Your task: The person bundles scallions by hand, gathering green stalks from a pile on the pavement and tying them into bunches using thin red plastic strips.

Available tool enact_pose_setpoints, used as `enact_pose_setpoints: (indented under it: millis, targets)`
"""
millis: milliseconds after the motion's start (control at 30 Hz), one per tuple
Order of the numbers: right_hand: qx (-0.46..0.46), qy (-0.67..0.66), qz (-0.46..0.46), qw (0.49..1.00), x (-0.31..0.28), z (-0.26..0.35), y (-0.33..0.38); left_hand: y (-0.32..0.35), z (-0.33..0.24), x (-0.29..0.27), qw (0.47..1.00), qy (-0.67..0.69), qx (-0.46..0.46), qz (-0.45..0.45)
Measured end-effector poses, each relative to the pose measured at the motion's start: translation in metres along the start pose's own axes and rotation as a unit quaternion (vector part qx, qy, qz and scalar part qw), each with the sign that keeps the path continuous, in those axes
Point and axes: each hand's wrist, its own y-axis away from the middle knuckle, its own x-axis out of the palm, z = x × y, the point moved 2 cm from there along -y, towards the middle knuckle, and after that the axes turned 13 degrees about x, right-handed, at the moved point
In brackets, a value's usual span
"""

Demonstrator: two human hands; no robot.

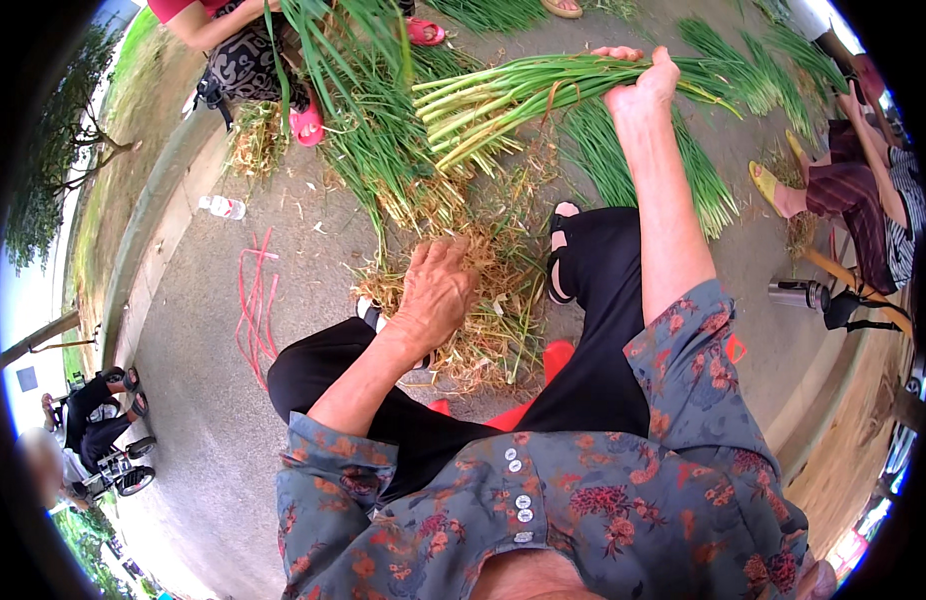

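Note:
My right hand [645, 82] is raised at the far right and closed round a bunch of scallion-like green stalks [513, 100]. The pale cut-looking ends point left, and the darker leaves trail out behind the hand to the right. Lower down, my left hand [438, 292] hovers over or touches a heap of dry brown straw-like leaves [493, 335] between my feet. Its back faces up and its fingers are loosely extended; I see nothing held in them, though the fingertips blend into the straw.
Loose green stalks [378, 165] lie ahead, with more bundles [708, 175] to the right. At left are a clear bottle [223, 207] and red straps [253, 315]. Other people sit ahead [248, 60] and at right [853, 190]. A metal flask [798, 293] stands right.

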Motion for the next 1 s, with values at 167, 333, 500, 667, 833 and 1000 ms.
enact_pose_setpoints:
  millis: [167,333,500,667,833,1000]
  targets:
    - [0.009,-0.001,-0.006,1.000,0.004,-0.012,0.002,-0.021,0.004,-0.019,0.968,0.228,-0.064,-0.086]
    - [0.031,0.011,0.012,0.999,0.007,-0.032,0.004,-0.046,0.012,-0.027,0.765,0.564,-0.184,-0.250]
    - [0.036,0.053,0.014,0.998,0.018,-0.058,0.021,-0.062,0.013,-0.026,0.607,0.738,-0.133,-0.263]
    - [0.020,0.083,0.026,0.996,0.024,-0.067,0.029,-0.068,0.015,-0.019,0.492,0.830,-0.087,-0.248]
    - [-0.001,0.104,0.029,0.994,0.025,-0.064,0.028,-0.060,0.006,-0.029,0.562,0.801,-0.030,-0.202]
    - [0.003,0.155,0.056,0.986,0.024,-0.063,0.028,-0.045,0.013,-0.045,0.564,0.793,-0.025,-0.228]
